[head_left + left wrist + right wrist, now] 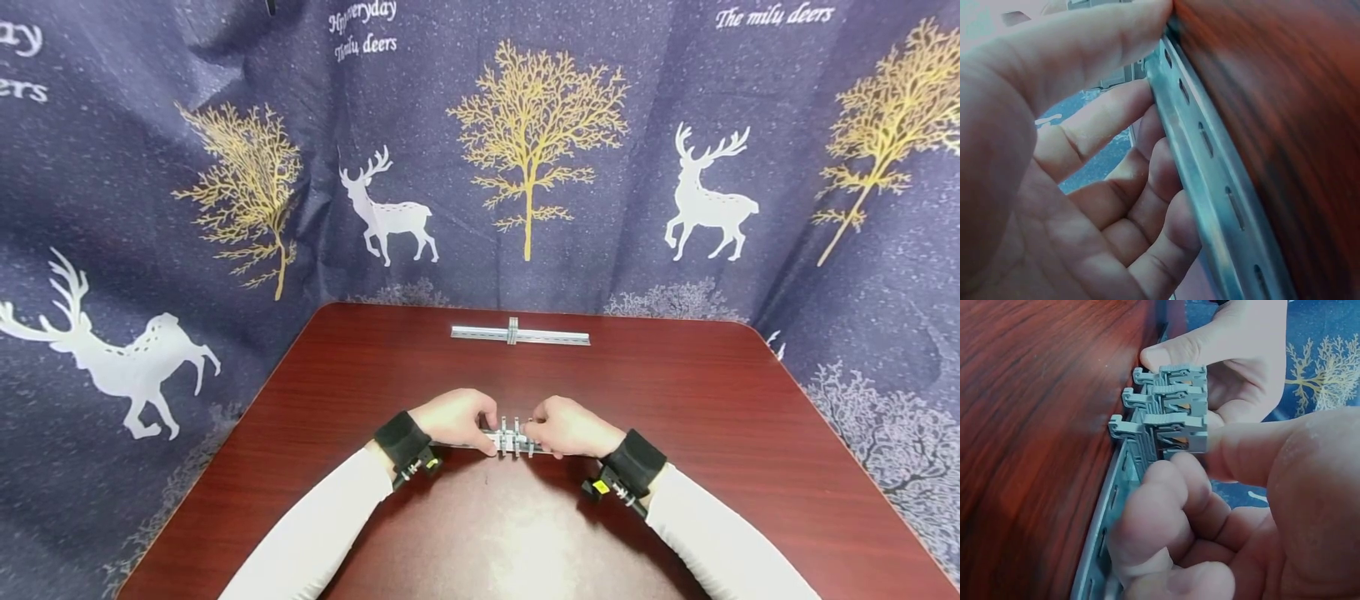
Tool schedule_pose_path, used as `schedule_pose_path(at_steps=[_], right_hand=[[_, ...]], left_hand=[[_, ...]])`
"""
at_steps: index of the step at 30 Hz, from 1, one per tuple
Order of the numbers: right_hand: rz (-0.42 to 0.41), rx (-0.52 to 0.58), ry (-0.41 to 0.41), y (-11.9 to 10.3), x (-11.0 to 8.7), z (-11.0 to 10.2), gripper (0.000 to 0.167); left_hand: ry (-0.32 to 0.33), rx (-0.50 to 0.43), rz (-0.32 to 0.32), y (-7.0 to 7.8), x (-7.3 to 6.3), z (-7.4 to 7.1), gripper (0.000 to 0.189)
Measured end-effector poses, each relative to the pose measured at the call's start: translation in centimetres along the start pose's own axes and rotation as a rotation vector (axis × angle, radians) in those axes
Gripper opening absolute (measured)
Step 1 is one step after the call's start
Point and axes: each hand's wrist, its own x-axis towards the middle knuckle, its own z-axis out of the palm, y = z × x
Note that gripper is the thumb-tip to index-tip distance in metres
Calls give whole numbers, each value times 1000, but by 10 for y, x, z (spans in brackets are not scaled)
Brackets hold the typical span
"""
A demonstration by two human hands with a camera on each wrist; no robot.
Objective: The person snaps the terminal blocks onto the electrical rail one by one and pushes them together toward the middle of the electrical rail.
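Observation:
Three grey terminal blocks [1175,428] stand side by side across a slotted metal DIN rail [1210,181] low over the table. My left hand [457,418] holds the rail, its thumb on one side and its curled fingers along the other in the left wrist view. At the block nearest the right wrist camera, my right hand [572,427] pinches with thumb and index finger, the other fingers curled beside the rail. Part of the rail is hidden behind both hands in the head view.
Toward the back of the red-brown table [360,367] lies another metal rail [555,337], with grey blocks [513,330] clipped at its middle. A dark blue curtain [465,267] printed with deer and trees hangs behind the table and along its sides.

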Motion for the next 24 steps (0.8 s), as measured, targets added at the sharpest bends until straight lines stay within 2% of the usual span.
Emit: schedule_pose_path(at_steps=[9,16,19,24], right_hand=[[-37,51,2,6,-5,-12,46],[-174,4,-50,17,-10,-22,27],[-190,-12,-80,20,-11,-23,19],[-199,-102,-75,24,-9,-21,21]], left_hand=[[-11,7,9,-3,1,1,26],[-21,23,30,-4,1,-2,27],[-5,-2,34,-6,2,-2,25],[28,-29,40,-11,5,0,20]])
